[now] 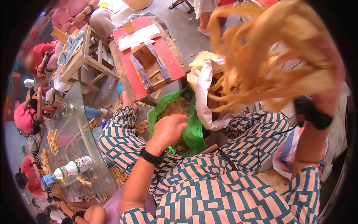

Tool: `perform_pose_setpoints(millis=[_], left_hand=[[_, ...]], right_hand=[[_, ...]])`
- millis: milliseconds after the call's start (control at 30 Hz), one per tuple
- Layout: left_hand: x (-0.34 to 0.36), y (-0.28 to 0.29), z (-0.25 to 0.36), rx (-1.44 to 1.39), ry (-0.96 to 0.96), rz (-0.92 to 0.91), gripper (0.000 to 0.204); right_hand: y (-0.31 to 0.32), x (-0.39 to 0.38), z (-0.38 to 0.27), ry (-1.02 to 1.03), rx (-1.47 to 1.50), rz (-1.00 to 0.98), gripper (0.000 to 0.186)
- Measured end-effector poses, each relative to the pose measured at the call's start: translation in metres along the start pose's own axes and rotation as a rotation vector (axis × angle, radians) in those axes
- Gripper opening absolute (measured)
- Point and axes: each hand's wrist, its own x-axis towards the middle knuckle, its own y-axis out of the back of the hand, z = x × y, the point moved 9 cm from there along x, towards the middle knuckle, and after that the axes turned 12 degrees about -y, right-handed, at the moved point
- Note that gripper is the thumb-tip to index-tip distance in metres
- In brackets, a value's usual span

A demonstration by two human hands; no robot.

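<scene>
Right hand (332, 87): 1, gripping tan strips
Tan strips (274, 56): 1 blurred bundle, above white sack (204, 95)
Left hand (168, 130): 1, over green bag (159, 111), can't tell if gripping
Bags: 1 green, 1 white
Black wristbands (150, 156): 2

Tan strips (283, 48) blurred; right hand (332, 89) blurred, partly hidden
</scene>
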Motion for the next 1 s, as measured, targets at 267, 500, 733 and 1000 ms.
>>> perform_pose_setpoints(millis=[267, 500, 733, 1000], left_hand=[[-0.015, -0.002, -0.002, 0.068, -0.076, -0.007, 0.027], [-0.020, -0.005, 0.002, 0.169, -0.053, -0.027, 0.025], [-0.022, -0.011, 0.011, 0.248, -0.066, -0.043, 0.024], [-0.026, -0.014, 0.031, 0.314, -0.101, -0.065, 0.024]], right_hand=[[-0.162, -0.210, 0.222, -0.806, -0.632, -0.675, 0.020], [-0.188, -0.223, 0.256, -0.683, -0.991, -0.812, 0.017], [-0.199, -0.179, 0.200, -0.420, -0.980, -0.821, 0.017], [-0.248, -0.148, 0.181, -0.051, -0.937, -0.412, 0.005]])
